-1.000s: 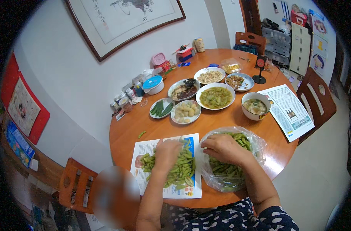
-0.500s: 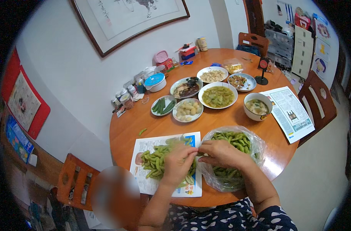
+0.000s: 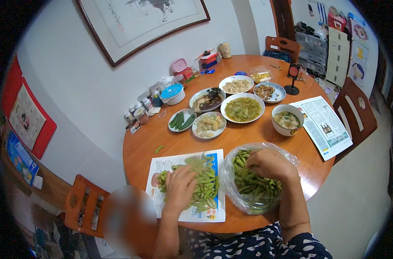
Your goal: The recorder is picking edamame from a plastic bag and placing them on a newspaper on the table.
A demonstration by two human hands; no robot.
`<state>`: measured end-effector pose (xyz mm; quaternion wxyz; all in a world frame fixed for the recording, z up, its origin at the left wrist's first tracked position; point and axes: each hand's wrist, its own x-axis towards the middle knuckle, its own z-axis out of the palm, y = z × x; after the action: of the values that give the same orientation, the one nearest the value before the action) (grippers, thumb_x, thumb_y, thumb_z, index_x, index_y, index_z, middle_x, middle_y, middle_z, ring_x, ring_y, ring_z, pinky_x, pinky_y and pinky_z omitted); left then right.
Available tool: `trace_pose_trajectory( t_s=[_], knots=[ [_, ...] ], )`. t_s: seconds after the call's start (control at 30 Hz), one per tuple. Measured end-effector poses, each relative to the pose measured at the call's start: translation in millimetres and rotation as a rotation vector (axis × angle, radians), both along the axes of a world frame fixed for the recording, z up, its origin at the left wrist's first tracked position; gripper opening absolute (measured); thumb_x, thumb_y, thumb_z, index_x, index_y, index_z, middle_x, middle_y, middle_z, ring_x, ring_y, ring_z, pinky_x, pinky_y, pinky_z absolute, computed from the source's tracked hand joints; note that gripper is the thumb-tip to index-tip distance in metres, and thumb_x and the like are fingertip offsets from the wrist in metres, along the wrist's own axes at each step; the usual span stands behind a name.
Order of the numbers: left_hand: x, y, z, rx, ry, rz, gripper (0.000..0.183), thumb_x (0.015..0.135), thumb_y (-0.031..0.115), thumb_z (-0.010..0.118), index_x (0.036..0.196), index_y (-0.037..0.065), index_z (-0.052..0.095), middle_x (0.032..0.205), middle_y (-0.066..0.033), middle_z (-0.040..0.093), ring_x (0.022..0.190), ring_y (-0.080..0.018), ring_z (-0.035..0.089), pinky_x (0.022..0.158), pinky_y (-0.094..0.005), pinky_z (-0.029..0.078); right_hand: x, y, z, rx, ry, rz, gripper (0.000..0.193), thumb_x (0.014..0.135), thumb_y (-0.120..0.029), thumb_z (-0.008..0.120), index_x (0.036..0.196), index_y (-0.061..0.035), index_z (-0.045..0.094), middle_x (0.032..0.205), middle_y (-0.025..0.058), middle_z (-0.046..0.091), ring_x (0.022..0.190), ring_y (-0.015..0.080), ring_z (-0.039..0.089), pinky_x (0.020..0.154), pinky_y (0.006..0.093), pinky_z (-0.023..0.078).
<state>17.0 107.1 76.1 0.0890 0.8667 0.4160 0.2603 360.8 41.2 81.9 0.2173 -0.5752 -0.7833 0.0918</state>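
— While your left hand [image 3: 181, 186] rests on the pile of green pods [image 3: 200, 183] spread over the paper sheet [image 3: 185, 166], where's your right?

— Your right hand [image 3: 269, 164] reaches into the clear plastic bag [image 3: 231, 190], likely for unsorted pods; I cannot tell either grip's width.

— Room to move?

— Your sheet and bag sit by the counter [image 3: 162, 134] near edge; dishes like the soup bowl [image 3: 287, 120] crowd beyond.

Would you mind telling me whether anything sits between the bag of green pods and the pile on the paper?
Nothing visible does: the plastic bag lies right beside the paper sheet, its edge touching the pod pile.
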Motion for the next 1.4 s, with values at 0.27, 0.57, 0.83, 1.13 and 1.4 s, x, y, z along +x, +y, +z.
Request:
trace_pose_trajectory(
  t_s=[0.27, 0.57, 0.83, 1.13, 1.4],
  knots=[
    [-12, -1, -6, -0.064, 0.075, 0.030, 0.032, 0.090, 0.016, 0.076, 0.121, 0.010, 0.075, 0.135, -0.0122, 0.067, 0.134, -0.0333, 0.057, 0.120, -0.0647, 0.029, -23, 8, 10, -0.108, -0.084, -0.021, 0.021, 0.086, -0.011, 0.070, 0.105, -0.0105, 0.079, 0.106, 0.0127, 0.075, 0.100, 0.0348, 0.072, 0.088, 0.0469, 0.056],
    [-30, 9, -6, -0.032, -0.111, -0.043, 0.031, 0.090, -0.004, 0.065, 0.119, 0.002, 0.074, 0.122, -0.0193, 0.071, 0.116, -0.0384, 0.066, 0.102, -0.0416, 0.052, -55, 7, 21, 0.000, 0.019, 0.153, 0.023, 0.093, -0.016, 0.069, 0.113, -0.0064, 0.075, 0.107, 0.0153, 0.073, 0.099, 0.0377, 0.072, 0.087, 0.0496, 0.056],
    [-28, -1, 16, -0.059, -0.096, -0.020, 0.028, 0.090, -0.008, 0.063, 0.114, -0.001, 0.076, 0.111, -0.0173, 0.073, 0.107, -0.0349, 0.069, 0.094, -0.0395, 0.054, -60, 12, 15, 0.062, 0.054, 0.183, 0.022, 0.092, -0.014, 0.070, 0.113, -0.0066, 0.074, 0.103, 0.0152, 0.072, 0.097, 0.0381, 0.071, 0.085, 0.0492, 0.057],
    [-3, -8, 33, -0.067, -0.299, -0.072, 0.023, 0.088, -0.002, 0.072, 0.109, 0.002, 0.079, 0.107, -0.0132, 0.077, 0.102, -0.0270, 0.072, 0.093, -0.0367, 0.055, -71, 5, 24, 0.168, 0.216, 0.237, 0.038, 0.091, -0.020, 0.076, 0.126, -0.0054, 0.068, 0.109, 0.0144, 0.071, 0.104, 0.0372, 0.069, 0.090, 0.0483, 0.055],
    [58, -29, 13, -0.073, -0.399, -0.190, 0.025, 0.088, -0.001, 0.077, 0.113, 0.001, 0.078, 0.112, -0.0138, 0.076, 0.104, -0.0275, 0.073, 0.093, -0.0369, 0.057, -62, 7, 16, 0.086, 0.184, 0.194, 0.021, 0.089, -0.017, 0.074, 0.107, -0.0058, 0.072, 0.098, 0.0169, 0.072, 0.093, 0.0401, 0.070, 0.081, 0.0501, 0.055]
  ],
)
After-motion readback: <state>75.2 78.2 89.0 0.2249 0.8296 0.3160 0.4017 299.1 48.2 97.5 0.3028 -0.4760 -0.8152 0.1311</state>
